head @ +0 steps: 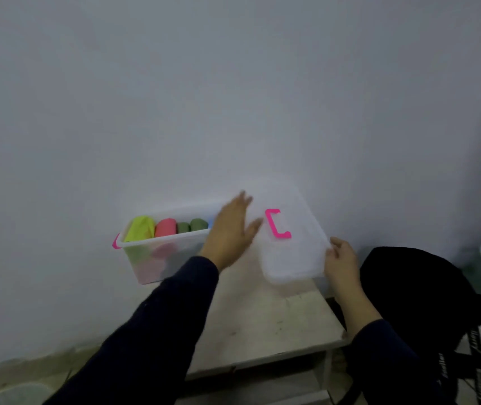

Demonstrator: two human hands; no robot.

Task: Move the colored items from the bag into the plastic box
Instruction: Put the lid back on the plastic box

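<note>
Item: plastic box (163,258), on the surface (262,323) against the wall, long axis left to right. Contents: colored items (166,227) in a row, yellow-green, red, two green, a blue one partly hidden.

Lid (288,244): I see it tilted over the box's right end, pink handle up. My right hand (340,258) grips its near right edge, fingers curled; my left hand (230,232), fingers straight, lies at its left edge.

Bag (420,290): black, right of the surface.

Judgement: the lid must travel leftward along the box; my left hand is nearer.
</note>
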